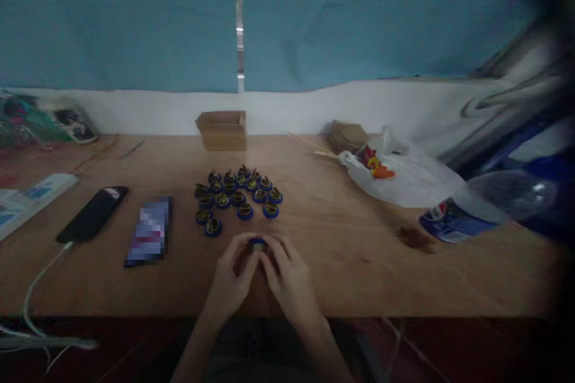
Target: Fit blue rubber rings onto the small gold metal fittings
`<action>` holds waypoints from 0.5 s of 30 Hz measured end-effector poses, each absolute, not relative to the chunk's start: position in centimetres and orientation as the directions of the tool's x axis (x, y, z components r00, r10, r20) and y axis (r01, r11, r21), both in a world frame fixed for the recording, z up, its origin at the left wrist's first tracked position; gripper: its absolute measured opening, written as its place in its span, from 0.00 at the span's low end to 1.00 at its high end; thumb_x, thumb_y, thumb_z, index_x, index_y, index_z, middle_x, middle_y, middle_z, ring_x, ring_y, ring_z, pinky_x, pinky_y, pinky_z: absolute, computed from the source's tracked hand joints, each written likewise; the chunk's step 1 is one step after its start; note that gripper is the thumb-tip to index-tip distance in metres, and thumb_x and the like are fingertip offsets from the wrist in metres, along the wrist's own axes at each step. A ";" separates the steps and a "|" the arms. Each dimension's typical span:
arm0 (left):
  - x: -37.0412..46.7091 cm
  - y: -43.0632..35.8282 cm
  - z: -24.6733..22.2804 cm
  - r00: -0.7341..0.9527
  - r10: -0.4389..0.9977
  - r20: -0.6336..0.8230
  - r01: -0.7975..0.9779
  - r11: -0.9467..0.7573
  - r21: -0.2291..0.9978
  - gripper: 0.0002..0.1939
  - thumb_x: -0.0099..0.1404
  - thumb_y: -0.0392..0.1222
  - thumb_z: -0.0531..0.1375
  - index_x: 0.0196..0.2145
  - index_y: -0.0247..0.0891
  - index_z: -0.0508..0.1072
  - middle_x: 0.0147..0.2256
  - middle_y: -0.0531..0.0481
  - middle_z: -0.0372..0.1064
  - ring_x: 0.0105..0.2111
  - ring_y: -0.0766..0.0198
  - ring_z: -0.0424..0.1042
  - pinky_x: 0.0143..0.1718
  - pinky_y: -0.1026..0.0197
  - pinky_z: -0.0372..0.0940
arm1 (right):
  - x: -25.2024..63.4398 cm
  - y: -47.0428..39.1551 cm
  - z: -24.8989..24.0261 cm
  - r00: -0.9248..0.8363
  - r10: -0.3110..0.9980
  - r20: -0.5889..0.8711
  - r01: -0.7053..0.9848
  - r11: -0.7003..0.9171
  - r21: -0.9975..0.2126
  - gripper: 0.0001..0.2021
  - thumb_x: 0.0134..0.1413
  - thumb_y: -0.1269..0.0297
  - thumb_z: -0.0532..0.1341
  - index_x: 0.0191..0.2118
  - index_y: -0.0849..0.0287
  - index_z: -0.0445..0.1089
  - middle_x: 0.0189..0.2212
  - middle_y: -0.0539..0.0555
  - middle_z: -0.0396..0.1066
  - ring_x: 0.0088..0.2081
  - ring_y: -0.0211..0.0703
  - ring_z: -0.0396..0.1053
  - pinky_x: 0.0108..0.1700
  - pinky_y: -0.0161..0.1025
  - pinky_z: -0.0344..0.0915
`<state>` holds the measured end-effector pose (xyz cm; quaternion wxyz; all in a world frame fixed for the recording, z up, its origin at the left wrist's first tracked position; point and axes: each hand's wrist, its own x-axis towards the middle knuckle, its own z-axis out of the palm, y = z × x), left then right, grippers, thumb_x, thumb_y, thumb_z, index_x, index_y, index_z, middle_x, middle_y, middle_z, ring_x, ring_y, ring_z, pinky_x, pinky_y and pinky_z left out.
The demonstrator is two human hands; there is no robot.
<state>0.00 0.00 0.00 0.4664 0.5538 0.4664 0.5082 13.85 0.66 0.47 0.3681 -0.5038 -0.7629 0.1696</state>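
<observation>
Gripping one small blue item (pixel 257 242) between them, the left hand (pixel 234 268) and right hand (pixel 288 272) meet near the front edge of the wooden table (pixel 359 278). Mostly covered, the item appears to match the blue-and-gold pieces (pixel 222 200) grouped just beyond.

on the brown wooden table (pixel 341 287), small round blue-and-gold pieces (pixel 222 200) lie before an open brown cardboard box (pixel 224 136), right of a flat black phone (pixel 93 215) and left of a white plastic bag (pixel 417 182).

A wooden table (pixel 359 278), phone (pixel 93 215) and plastic bottle (pixel 487 204) suggest a makeshift workspace.
</observation>
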 end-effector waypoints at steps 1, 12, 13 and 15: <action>0.0 -0.1 0.2 0.052 0.990 0.134 0.034 -0.136 0.990 0.12 0.67 0.39 0.55 0.48 0.42 0.66 0.48 0.47 0.67 0.51 0.61 0.68 0.54 0.58 0.61 | 13.9 0.6 0.5 -0.190 0.892 0.410 0.636 0.430 -0.640 0.14 0.62 0.69 0.54 0.53 0.57 0.65 0.48 0.59 0.68 0.49 0.49 0.67 0.51 0.47 0.67; -0.1 -0.1 -0.4 0.067 0.986 0.153 0.064 -0.157 0.986 0.14 0.66 0.36 0.55 0.49 0.42 0.64 0.47 0.46 0.69 0.49 0.59 0.70 0.52 0.56 0.64 | 14.0 0.6 0.6 -0.123 0.886 0.446 0.540 0.437 -0.719 0.10 0.60 0.70 0.58 0.46 0.55 0.66 0.43 0.55 0.69 0.45 0.44 0.69 0.48 0.41 0.68; -0.1 -0.1 -0.4 0.059 0.987 0.152 0.065 -0.155 0.986 0.14 0.65 0.36 0.55 0.49 0.42 0.64 0.47 0.46 0.69 0.49 0.59 0.70 0.52 0.55 0.64 | 14.0 0.6 0.6 -0.122 0.886 0.447 0.538 0.437 -0.720 0.10 0.60 0.70 0.57 0.47 0.55 0.66 0.42 0.55 0.69 0.45 0.44 0.69 0.48 0.41 0.68; -0.1 0.0 -0.4 0.040 0.987 0.154 0.075 -0.157 0.985 0.13 0.65 0.36 0.56 0.48 0.42 0.65 0.47 0.46 0.69 0.49 0.59 0.70 0.52 0.55 0.65 | 13.9 0.6 0.6 -0.126 0.888 0.443 0.544 0.435 -0.718 0.10 0.60 0.70 0.57 0.47 0.55 0.65 0.42 0.55 0.70 0.45 0.44 0.69 0.48 0.41 0.68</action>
